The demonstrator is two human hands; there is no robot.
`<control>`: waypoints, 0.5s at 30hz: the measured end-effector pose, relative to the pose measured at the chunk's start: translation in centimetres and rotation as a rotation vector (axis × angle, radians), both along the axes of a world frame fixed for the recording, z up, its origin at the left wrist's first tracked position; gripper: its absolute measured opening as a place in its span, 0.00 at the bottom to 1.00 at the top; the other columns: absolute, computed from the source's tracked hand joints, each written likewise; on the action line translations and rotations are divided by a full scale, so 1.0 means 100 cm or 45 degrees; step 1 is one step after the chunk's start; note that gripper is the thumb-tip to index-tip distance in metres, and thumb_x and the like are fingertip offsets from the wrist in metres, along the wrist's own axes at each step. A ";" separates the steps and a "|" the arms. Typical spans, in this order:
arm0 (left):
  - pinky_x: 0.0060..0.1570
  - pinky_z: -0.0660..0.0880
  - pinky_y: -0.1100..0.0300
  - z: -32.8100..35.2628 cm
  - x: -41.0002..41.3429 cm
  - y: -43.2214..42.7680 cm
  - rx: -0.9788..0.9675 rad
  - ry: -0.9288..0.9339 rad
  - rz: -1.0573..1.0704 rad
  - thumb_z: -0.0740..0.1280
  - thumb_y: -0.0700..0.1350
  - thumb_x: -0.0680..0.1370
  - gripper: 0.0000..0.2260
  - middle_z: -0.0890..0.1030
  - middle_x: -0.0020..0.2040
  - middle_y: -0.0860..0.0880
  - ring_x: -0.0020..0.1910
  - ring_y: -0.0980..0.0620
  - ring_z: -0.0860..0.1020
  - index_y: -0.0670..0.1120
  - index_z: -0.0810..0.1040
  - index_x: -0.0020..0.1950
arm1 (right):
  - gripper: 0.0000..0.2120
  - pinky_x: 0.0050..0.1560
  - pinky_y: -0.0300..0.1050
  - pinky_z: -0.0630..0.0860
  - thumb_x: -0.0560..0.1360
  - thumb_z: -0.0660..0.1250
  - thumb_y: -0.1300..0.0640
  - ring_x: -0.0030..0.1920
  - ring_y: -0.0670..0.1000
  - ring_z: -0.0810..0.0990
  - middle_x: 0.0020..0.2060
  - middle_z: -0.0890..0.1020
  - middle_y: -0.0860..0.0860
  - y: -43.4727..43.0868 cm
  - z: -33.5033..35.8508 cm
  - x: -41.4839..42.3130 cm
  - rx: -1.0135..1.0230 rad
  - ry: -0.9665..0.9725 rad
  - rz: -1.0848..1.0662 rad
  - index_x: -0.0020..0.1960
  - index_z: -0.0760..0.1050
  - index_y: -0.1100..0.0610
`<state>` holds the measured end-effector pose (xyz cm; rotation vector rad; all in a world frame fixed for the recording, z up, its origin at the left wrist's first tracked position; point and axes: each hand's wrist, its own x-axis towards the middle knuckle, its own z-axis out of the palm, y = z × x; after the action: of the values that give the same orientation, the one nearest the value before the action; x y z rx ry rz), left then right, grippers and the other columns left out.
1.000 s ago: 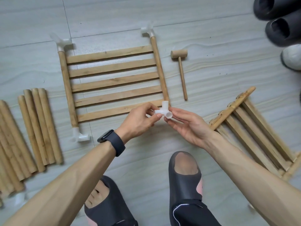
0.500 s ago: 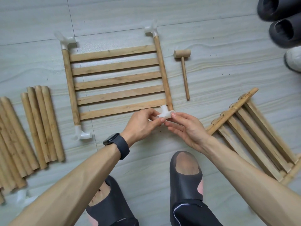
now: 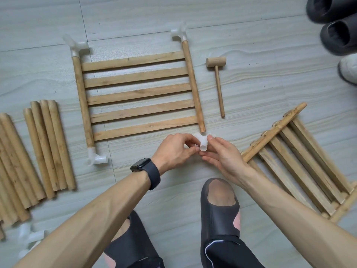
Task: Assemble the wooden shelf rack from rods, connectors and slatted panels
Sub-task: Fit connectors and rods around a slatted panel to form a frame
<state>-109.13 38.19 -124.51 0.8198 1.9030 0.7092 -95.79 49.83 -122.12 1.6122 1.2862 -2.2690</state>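
A slatted wooden panel (image 3: 139, 93) lies flat on the floor with white connectors on its far left (image 3: 75, 45), far right (image 3: 180, 34) and near left (image 3: 95, 158) rod ends. My left hand (image 3: 173, 151) and my right hand (image 3: 222, 153) both pinch a white three-way connector (image 3: 203, 141) just below the bare near end of the panel's right rod (image 3: 201, 128). The connector sits a little apart from that rod end, one socket facing me.
A small wooden mallet (image 3: 217, 78) lies right of the panel. Several loose rods (image 3: 44, 146) lie at left, with spare white connectors (image 3: 29, 238) near them. More slatted panels (image 3: 301, 161) are stacked at right. Dark slippers (image 3: 336, 24) sit at the top right, and my feet below.
Both hands carried the white connector down and toward the bare end of the right rod, turning it so a socket faces me. The panel stayed put.
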 end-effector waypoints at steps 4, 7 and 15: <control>0.47 0.74 0.58 0.000 -0.002 0.000 0.027 0.066 0.084 0.70 0.50 0.78 0.09 0.81 0.47 0.58 0.44 0.56 0.79 0.53 0.77 0.58 | 0.08 0.42 0.38 0.79 0.82 0.66 0.57 0.41 0.49 0.83 0.43 0.83 0.56 0.004 -0.001 0.001 0.008 -0.079 0.098 0.55 0.79 0.63; 0.50 0.71 0.58 -0.001 -0.003 0.000 -0.015 0.076 0.002 0.69 0.53 0.79 0.15 0.81 0.53 0.55 0.47 0.53 0.77 0.54 0.76 0.65 | 0.07 0.42 0.39 0.79 0.81 0.67 0.57 0.39 0.50 0.83 0.40 0.82 0.54 0.007 0.000 0.001 -0.050 -0.137 0.129 0.49 0.80 0.60; 0.51 0.76 0.55 -0.004 0.002 0.003 -0.138 0.015 0.030 0.66 0.56 0.81 0.13 0.83 0.49 0.55 0.51 0.51 0.80 0.50 0.80 0.61 | 0.12 0.54 0.41 0.81 0.80 0.70 0.55 0.51 0.53 0.86 0.48 0.85 0.52 0.009 -0.003 0.005 -0.053 0.005 0.119 0.57 0.81 0.62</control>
<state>-108.89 38.45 -124.96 0.7361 1.9467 0.6108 -95.29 50.72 -122.41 1.5024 1.2783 -2.2294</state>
